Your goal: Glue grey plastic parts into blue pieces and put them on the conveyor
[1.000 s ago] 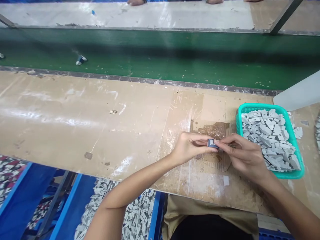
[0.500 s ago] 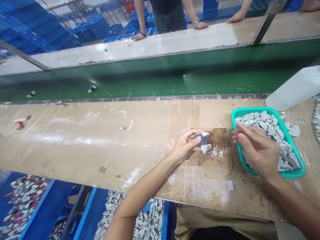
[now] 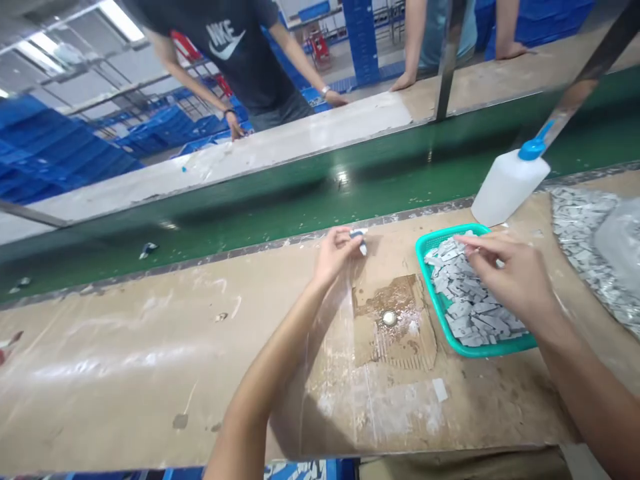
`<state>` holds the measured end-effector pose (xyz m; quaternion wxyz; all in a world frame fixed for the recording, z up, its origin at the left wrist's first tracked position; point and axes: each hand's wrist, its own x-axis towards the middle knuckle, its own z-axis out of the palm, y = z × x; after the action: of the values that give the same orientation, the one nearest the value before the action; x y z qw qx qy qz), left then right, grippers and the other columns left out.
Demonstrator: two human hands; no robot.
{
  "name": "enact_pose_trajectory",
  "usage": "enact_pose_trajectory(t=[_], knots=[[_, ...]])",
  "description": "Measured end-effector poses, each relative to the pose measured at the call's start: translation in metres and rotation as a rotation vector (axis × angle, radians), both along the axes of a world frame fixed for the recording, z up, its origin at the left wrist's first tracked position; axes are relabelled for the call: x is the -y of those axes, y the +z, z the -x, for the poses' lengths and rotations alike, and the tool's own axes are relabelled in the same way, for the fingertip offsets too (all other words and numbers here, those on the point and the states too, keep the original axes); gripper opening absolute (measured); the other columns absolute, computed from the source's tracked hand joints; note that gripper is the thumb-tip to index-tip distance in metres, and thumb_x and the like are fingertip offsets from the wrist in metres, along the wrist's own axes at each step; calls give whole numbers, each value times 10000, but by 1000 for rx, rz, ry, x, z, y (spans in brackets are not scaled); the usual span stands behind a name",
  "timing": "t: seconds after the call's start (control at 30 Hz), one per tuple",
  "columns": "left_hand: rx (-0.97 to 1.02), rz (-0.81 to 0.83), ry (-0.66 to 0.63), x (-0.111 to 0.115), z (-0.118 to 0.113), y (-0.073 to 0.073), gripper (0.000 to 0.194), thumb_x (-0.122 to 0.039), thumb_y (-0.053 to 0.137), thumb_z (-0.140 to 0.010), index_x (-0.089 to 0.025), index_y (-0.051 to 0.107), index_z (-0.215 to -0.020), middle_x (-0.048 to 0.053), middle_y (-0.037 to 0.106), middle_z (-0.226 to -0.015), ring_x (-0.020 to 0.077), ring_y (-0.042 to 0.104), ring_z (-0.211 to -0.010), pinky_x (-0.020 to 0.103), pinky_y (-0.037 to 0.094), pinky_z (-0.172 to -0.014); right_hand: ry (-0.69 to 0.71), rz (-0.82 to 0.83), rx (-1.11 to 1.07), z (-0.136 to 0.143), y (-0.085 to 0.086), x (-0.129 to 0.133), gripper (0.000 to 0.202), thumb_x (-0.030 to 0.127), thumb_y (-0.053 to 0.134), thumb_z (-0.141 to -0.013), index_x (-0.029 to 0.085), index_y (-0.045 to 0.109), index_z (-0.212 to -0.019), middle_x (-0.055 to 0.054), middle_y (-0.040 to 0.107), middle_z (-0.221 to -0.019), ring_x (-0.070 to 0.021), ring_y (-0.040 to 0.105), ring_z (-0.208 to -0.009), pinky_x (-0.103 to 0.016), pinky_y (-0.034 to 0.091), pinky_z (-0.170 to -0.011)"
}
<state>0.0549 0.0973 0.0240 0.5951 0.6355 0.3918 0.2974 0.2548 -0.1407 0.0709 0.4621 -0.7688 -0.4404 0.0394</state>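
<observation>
My left hand (image 3: pixel 332 259) pinches a small blue-and-white plastic piece (image 3: pixel 359 241) above the far part of the table, close to the green belt. My right hand (image 3: pixel 517 277) is over the teal basket (image 3: pixel 440 319), thumb and fingers closed together; whatever may be between the fingertips is too small to make out. Loose grey-white plastic pieces (image 3: pixel 467 293) fill much of the basket. Between the hands lies a wet, stained cardboard piece (image 3: pixel 373 333) with a small round pale spot (image 3: pixel 389 318) on it.
A white bottle with a blue nozzle (image 3: pixel 510 187) stands behind the basket. At right lies a clear bag of grey pieces (image 3: pixel 580 233). Along the table's far edge runs a green belt (image 3: pixel 280 207) carrying small parts (image 3: pixel 149 250). Two people stand across it.
My left hand has moved from over the wet cardboard toward the green belt, still holding the blue-and-white piece. My right hand stays over the basket. The head view has tilted up and turned.
</observation>
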Motion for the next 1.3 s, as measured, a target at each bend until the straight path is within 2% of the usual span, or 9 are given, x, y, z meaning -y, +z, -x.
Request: enact_pose_trajectory(t=[0.13,0.23,0.47,0.6,0.73,0.83,0.9,1.0,1.3], knots=[[-243,-357,177,-68,-53,-2,301,-280,728,-804,-143,675,-1067,84,737,-1015,156,713,-750,274,576,-717,190,290,231,-2,-20,-1,270,168,627,-811,206,791,-1022,-76,721,-892,-247,665,-877,-374,528,-797],[-393,-501,267,-96,-77,-7,329,-249,693,-837,-123,691,-1140,120,718,-1116,166,718,-799,278,554,-792,315,414,277,4,-29,0,279,139,690,-784,201,777,-1042,-92,690,-940,-286,643,-983,-401,513,-866],[-505,-554,317,-100,-76,-22,294,-201,622,-877,-98,695,-1143,226,702,-1191,330,598,-1231,462,410,-1094,350,423,321,5,-36,-1,160,77,691,-790,186,763,-882,-92,677,-901,-282,626,-958,-394,502,-830],[-478,-612,328,-74,-58,-14,367,-205,611,-893,-68,649,-1230,246,618,-1347,313,532,-1319,433,357,-1155,383,312,317,-3,-38,-1,117,125,661,-840,207,743,-856,-65,705,-878,-262,642,-918,-393,503,-803],[-260,-556,242,-15,-33,5,282,-210,556,-937,-139,685,-1177,143,688,-1250,227,625,-1166,370,448,-1071,330,91,323,-8,-21,0,149,220,621,-900,255,755,-845,-36,697,-854,-232,646,-834,-392,508,-770],[24,-19,-88,44,-11,20,310,-358,623,-930,-138,714,-1127,138,730,-1117,199,694,-908,372,542,-901,389,-95,277,3,-2,1,164,237,619,-922,281,767,-870,-32,662,-879,-207,636,-841,-352,513,-734],[173,375,-385,80,1,27,465,-470,699,-875,-159,697,-1221,163,706,-1220,212,708,-949,379,548,-899,516,-190,219,15,5,1,186,187,625,-915,293,770,-868,-30,633,-879,-182,624,-833,-305,509,-680],[311,646,-638,118,13,29,656,-497,840,-727,-169,689,-1274,166,723,-1197,207,713,-978,340,529,-921,665,-262,196,33,3,0,239,114,625,-899,299,773,-867,-29,597,-855,-160,595,-798,-271,494,-639],[263,611,-559,123,28,20,612,-374,943,-590,-153,756,-1129,96,779,-930,168,717,-726,301,561,-740,677,-193,348,53,-19,-2,199,169,639,-912,300,788,-907,-61,573,-921,-187,557,-844,-311,500,-695]])
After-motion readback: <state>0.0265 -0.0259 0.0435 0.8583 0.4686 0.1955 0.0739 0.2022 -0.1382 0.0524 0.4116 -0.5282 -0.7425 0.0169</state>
